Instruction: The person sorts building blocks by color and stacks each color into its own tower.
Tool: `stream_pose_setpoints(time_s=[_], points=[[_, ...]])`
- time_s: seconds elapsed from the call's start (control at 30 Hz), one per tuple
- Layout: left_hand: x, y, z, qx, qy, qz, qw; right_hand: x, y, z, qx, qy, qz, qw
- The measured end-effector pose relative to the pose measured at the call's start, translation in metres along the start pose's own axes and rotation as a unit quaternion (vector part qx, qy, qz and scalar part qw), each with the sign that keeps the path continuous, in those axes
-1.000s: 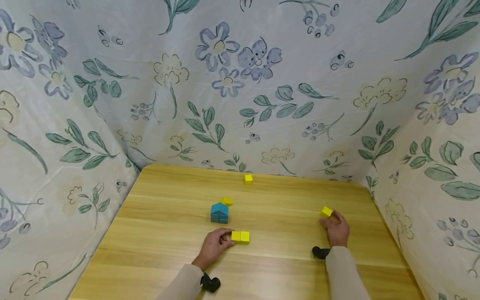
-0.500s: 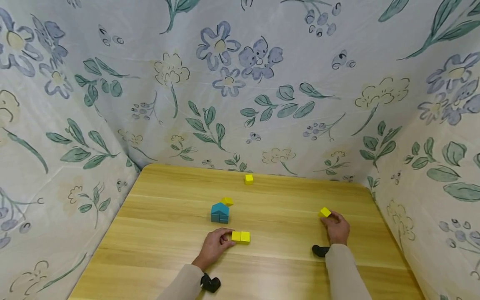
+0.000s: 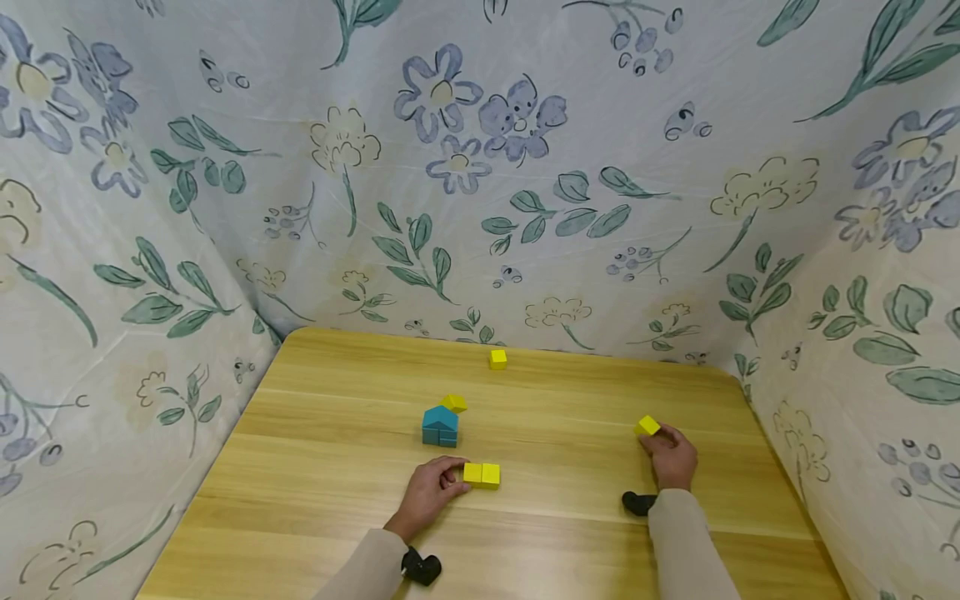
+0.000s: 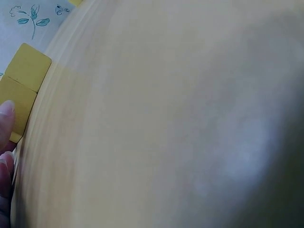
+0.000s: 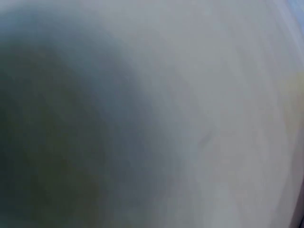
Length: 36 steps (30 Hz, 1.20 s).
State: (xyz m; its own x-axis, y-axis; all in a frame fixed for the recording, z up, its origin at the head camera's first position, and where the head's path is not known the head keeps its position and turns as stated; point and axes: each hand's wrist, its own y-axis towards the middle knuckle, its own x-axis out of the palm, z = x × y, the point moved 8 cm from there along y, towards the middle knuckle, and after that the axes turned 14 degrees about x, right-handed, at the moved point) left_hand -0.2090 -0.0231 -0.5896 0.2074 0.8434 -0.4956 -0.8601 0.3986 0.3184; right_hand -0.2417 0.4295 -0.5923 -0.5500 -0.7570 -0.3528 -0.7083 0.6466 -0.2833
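Two yellow blocks (image 3: 482, 476) lie side by side and touching near the table's middle. My left hand (image 3: 429, 493) pinches the left one of them; in the left wrist view, a fingertip (image 4: 6, 110) presses on that block's face (image 4: 18, 97). Off to the right, my right hand (image 3: 672, 460) grips a yellow cube (image 3: 648, 426) between thumb and fingers, held at a slant. Whether this cube touches the table I cannot tell. The right wrist view is blurred, with only a yellowish patch (image 5: 295, 97) at its right edge.
A blue house-shaped group of blocks (image 3: 439, 427) stands beyond my left hand, with a yellow block (image 3: 453, 403) partly hidden behind it. Another yellow cube (image 3: 498, 359) sits near the far edge of the wooden table (image 3: 337, 375). Flowered cloth (image 3: 555, 250) walls in the back and sides.
The cube in my right hand has turned and shifted slightly left. My left hand and the paired blocks stay where they were.
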Motion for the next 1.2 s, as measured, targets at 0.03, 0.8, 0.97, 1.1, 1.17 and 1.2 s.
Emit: stream_pose_setpoints(time_s=[0.03, 0.8, 0.97, 1.1, 1.17, 1.2], points=[[0.0, 0.0, 0.001, 0.001, 0.0, 0.0, 1.0, 0.0, 0.0, 0.0, -0.001, -0.001, 0.0, 1.0], [-0.002, -0.001, 0.006, 0.021, 0.004, 0.007, 0.9998, 0.037, -0.044, -0.002, -0.03, -0.003, -0.065, 0.997], [-0.001, -0.002, 0.003, 0.011, 0.009, 0.005, 0.9999, 0.054, -0.065, -0.004, -0.031, -0.005, -0.09, 0.995], [-0.001, -0.001, 0.003, 0.013, 0.011, 0.006, 0.9998, 0.07, -0.085, -0.006, -0.024, -0.007, -0.119, 0.993], [-0.001, -0.001, 0.003, 0.016, 0.01, 0.007, 0.9998, 0.078, -0.096, -0.007, -0.024, -0.009, -0.135, 0.991], [-0.001, -0.001, 0.003, 0.016, 0.011, 0.008, 0.9998, 0.082, -0.101, -0.007, -0.026, -0.011, -0.141, 0.99]])
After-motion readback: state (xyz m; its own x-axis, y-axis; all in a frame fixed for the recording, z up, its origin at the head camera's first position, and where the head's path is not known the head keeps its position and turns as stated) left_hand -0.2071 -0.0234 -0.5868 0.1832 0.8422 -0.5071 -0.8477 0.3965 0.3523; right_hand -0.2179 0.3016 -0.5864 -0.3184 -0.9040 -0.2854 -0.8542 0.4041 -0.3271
